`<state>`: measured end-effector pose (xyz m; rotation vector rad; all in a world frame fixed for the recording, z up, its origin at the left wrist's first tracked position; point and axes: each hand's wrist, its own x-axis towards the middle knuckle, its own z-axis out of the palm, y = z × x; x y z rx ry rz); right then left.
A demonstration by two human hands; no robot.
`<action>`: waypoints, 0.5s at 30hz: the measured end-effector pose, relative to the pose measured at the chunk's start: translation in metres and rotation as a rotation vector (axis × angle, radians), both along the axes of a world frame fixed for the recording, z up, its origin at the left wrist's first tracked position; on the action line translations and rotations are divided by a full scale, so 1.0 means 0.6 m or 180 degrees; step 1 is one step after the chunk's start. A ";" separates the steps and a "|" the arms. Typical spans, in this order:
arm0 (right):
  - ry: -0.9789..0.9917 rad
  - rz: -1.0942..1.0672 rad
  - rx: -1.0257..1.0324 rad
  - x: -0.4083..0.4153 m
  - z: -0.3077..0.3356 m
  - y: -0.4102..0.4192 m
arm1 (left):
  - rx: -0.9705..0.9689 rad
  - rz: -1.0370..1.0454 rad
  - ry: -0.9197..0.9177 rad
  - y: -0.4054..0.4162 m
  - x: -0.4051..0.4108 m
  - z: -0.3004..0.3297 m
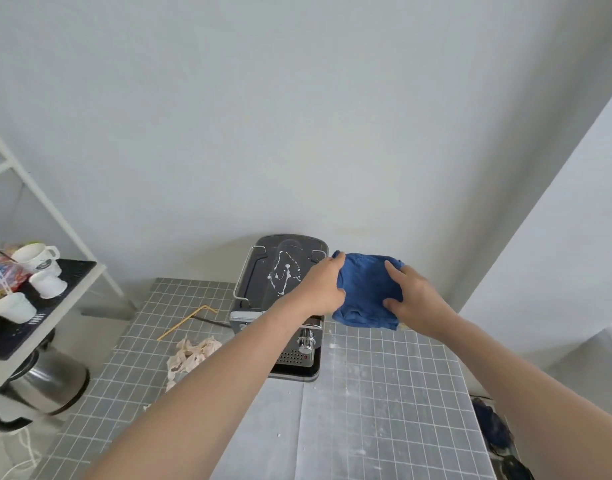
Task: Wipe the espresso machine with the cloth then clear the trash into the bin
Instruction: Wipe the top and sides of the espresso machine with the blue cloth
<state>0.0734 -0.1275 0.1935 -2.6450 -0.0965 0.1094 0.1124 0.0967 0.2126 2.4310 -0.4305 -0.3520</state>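
On the left of the bench (384, 393) lie the trash: a straw (185, 322) and a crumpled tissue (190, 353). The machine (280, 292) stands mid-bench, white spill on its top. The left hand (320, 287) pinches the left edge of the cloth (363, 292); the right hand (413, 301), fingers spread, grips its right side, just right of the machine. Best bunch the cloth into a pad, then sweep the spill inward.
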 end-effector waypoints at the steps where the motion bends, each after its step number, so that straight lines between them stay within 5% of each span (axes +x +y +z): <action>1: -0.0040 0.0026 0.0009 0.008 0.010 0.009 | -0.0017 0.0042 -0.0012 0.011 0.005 0.010; 15: 0.0090 0.0180 -0.0004 0.097 0.051 0.179 | 0.0097 0.0189 -0.0104 0.192 0.081 0.047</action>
